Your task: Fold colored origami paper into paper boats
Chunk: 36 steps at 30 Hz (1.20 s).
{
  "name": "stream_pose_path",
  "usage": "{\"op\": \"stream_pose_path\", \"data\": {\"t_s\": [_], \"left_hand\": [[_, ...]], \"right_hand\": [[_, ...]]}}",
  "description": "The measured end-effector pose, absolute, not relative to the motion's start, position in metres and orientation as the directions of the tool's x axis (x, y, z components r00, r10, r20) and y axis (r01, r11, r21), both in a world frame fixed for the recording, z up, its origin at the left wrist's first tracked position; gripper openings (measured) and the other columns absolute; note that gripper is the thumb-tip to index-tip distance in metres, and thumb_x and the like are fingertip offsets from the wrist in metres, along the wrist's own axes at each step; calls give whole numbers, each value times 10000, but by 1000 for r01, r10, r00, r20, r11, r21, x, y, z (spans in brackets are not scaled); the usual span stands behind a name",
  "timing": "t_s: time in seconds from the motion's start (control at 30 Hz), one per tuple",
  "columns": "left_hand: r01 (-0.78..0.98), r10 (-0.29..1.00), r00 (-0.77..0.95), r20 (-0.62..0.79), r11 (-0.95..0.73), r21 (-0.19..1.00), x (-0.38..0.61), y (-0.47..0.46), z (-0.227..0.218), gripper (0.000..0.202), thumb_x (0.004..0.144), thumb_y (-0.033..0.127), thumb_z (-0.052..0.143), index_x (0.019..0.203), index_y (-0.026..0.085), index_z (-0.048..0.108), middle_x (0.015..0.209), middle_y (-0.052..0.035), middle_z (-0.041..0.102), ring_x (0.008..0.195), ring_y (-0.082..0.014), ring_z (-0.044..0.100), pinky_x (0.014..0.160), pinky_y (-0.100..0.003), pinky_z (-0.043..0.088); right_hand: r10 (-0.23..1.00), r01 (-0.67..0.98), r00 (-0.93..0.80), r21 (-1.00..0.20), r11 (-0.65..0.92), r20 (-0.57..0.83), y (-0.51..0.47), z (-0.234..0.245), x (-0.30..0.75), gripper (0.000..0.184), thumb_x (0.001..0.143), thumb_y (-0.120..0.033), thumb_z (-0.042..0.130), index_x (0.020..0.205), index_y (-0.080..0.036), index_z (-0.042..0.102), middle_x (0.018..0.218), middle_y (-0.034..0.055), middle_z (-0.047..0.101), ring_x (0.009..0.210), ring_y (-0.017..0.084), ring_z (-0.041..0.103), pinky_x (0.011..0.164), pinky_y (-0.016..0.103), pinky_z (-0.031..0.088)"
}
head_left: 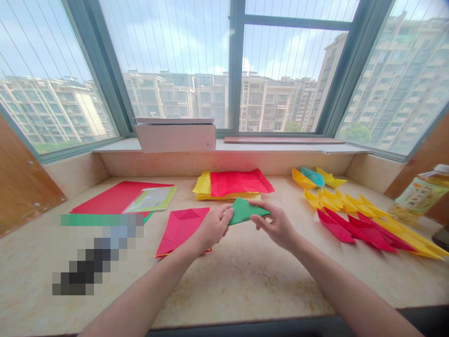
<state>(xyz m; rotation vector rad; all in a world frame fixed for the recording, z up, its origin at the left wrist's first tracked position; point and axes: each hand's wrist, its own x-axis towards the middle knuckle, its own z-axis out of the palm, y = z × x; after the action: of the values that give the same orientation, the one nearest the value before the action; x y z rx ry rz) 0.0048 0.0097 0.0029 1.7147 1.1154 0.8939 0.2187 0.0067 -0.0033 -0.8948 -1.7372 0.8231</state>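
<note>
A small folded piece of green paper (244,210) is held between my two hands above the middle of the counter. My left hand (214,223) pinches its left end, thumb on top. My right hand (274,223) grips the pointed right end between thumb and fingers. Just left of my left hand lies a stack of creased pink-red paper (182,229) with yellow edges under it. Behind the green paper sits a pile of creased sheets, a red sheet (242,181) over a yellow sheet (202,186).
Folded paper boats stand at the right: yellow boats (329,200), red boats (368,231) and a blue boat (313,177). A bottle (421,194) is beyond them. Flat red paper (115,196) and a green-edged packet (154,198) lie left. A white box (175,136) rests on the sill.
</note>
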Motion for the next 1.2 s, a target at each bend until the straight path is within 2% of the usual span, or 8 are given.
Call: {"op": "stream_pose_path", "data": {"t_s": [0.13,0.23,0.3,0.43,0.57,0.7,0.87,1.2], "left_hand": [[445,884,370,286,-439,781,6,0,8,507,982,489,371,1341,164,521,808,-48,697,657,-175,641,610,-275,493],[431,788,487,376,-591,681,8,-6,13,460,960,446,462,1345,207,543,1165,-101,692,1037,-250,643,891,-366,489],[407,752,536,382,-627,664,9,-7,15,418,963,417,466,1324,229,565,1230,-90,672,1105,-258,620,941,-374,467],[427,799,512,316,-555,714,8,-6,9,496,963,432,466,1407,212,466,1065,-91,716,801,-209,676,724,-316,514],[413,802,545,243,-509,755,9,-4,2,591,970,423,459,1491,189,308,907,-78,720,531,-129,591,546,-245,445],[408,802,536,262,-518,752,12,-7,1,623,948,424,510,1482,192,289,945,-93,725,581,-138,621,571,-243,457],[367,811,507,293,-511,777,14,-8,1,612,916,438,568,1429,210,323,951,-89,720,543,-126,608,517,-225,447],[202,789,543,287,-454,868,14,-7,-4,599,963,389,495,1462,251,194,999,-98,702,524,-102,619,427,-175,451]], "right_hand": [[891,231,-163,-861,452,424,8,-4,219,424,833,-512,676,1080,-169,709,643,16,663,528,156,619,528,281,516],[904,215,-137,-878,427,406,9,-5,218,417,847,-543,644,983,-156,725,585,15,643,515,157,602,524,280,508],[908,211,-141,-884,418,395,9,-5,218,430,850,-558,630,966,-155,721,577,16,638,515,157,596,518,276,500],[905,207,-167,-884,419,391,11,-7,217,448,866,-559,609,1035,-153,694,612,19,644,545,161,600,543,280,498],[888,223,-203,-864,452,413,12,-9,216,451,885,-525,604,1157,-166,633,762,43,679,611,164,615,563,279,501],[844,245,-273,-815,526,462,8,-8,212,427,899,-490,601,1195,-181,606,873,58,671,713,174,621,596,272,505],[805,276,-341,-767,579,485,4,-10,208,563,889,-468,626,1378,-222,492,984,72,641,734,174,610,570,264,518],[712,331,-384,-632,701,588,2,-2,211,528,948,-311,532,1462,-273,416,1036,81,595,924,218,611,757,344,574]]}}
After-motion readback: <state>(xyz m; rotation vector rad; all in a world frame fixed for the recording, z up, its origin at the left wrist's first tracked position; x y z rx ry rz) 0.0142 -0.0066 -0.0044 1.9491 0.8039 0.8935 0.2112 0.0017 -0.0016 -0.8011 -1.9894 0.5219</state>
